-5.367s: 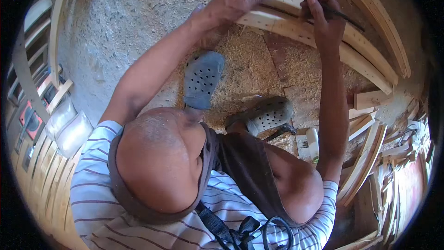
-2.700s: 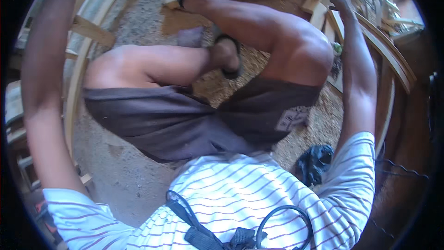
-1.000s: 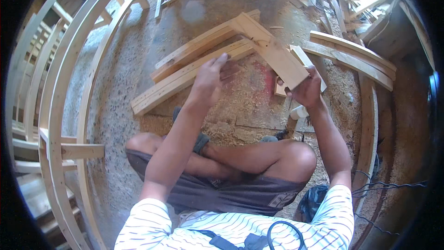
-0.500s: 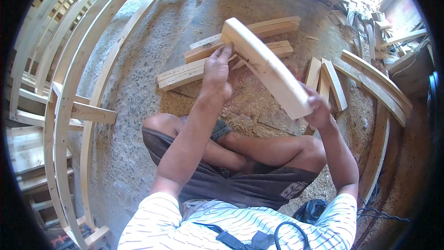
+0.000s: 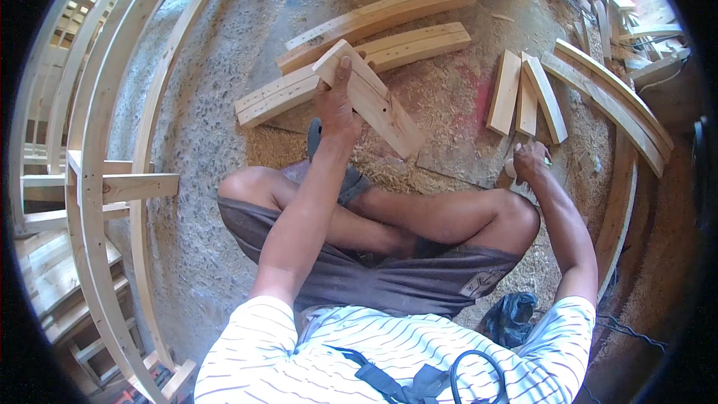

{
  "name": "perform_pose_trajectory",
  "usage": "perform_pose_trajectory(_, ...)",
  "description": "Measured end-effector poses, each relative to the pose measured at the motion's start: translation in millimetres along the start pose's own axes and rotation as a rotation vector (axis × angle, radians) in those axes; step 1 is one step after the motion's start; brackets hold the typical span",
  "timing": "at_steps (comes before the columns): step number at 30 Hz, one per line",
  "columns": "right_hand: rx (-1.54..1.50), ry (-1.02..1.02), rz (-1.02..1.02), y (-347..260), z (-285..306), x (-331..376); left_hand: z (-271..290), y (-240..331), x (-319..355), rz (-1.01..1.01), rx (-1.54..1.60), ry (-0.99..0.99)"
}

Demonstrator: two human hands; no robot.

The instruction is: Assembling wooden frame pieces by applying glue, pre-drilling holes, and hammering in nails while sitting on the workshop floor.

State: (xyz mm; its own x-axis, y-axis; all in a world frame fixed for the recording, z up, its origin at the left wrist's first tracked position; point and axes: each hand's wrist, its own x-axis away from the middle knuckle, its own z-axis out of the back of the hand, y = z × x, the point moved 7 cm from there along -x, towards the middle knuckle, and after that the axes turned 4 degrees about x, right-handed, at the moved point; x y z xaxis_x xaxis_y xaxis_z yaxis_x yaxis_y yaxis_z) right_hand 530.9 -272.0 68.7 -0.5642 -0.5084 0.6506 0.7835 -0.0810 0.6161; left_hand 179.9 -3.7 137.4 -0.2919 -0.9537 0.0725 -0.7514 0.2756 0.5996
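My left hand (image 5: 338, 108) is closed round the far end of a short, thick wooden block (image 5: 383, 114), which tilts down to the right above the floor. A dark round hole or knot shows on its face. Beyond my right knee, my right hand (image 5: 531, 161) is low at the floor, its fingers curled round a small white object (image 5: 511, 169). The hand hides most of that object, so its kind is unclear. Behind the block lie two long curved wooden pieces, one farther back (image 5: 381, 15) and one nearer (image 5: 419, 46).
Three short wooden pieces (image 5: 526, 97) lie just beyond my right hand, with long curved strips (image 5: 609, 108) to their right. A curved wooden frame (image 5: 93, 142) stands along the left. Sawdust covers the floor, and a black plastic bag (image 5: 511, 318) sits beside my right hip.
My right hand has let go of the block, moved down to the right and closed on the white object. My left hand now holds the block alone, lower and nearer to me.
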Motion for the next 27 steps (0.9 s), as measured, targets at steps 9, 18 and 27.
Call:
perform_pose_trajectory(9, -1.337, 0.516, 0.198, 48.9, 94.6, 80.1, -11.0, -12.5, 23.2, -0.068, -0.458, -0.224)
perform_pose_trajectory(18, -2.637, 1.05, 0.733, 4.7, 236.3, 174.9, -48.2, -22.2, 52.6, -0.021, -0.516, -0.544)
perform_pose_trajectory(27, -2.505, 0.93, 1.536, -42.0, 300.0, 175.4, -41.1, -24.1, 49.8, -0.006, -0.556, -0.594)
